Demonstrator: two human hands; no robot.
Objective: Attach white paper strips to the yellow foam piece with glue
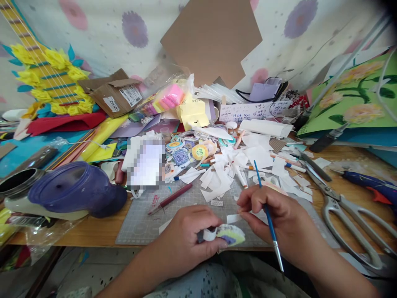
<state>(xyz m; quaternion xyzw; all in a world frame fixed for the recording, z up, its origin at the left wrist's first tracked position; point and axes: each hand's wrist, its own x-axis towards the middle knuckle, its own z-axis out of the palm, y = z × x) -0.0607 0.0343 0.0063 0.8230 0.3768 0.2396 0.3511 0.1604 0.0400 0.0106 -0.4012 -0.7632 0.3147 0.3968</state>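
Observation:
My left hand (186,238) is closed round a small tape roll (209,234) and a painted paper cutout (231,235) in green, yellow and purple. My right hand (273,217) holds a thin blue paintbrush (269,219) slanted across it, bristle end pointing down toward me. Its fingertips also pinch a small white strip (233,218) just above the cutout. Both hands hover over the near edge of a grey cutting mat (145,223).
White paper scraps (223,174) and round stickers (186,151) litter the mat's far side. A red craft knife (170,198) lies on the mat. Large scissors (344,211) and a blue glue gun (372,186) sit right. A purple container (74,190) stands left.

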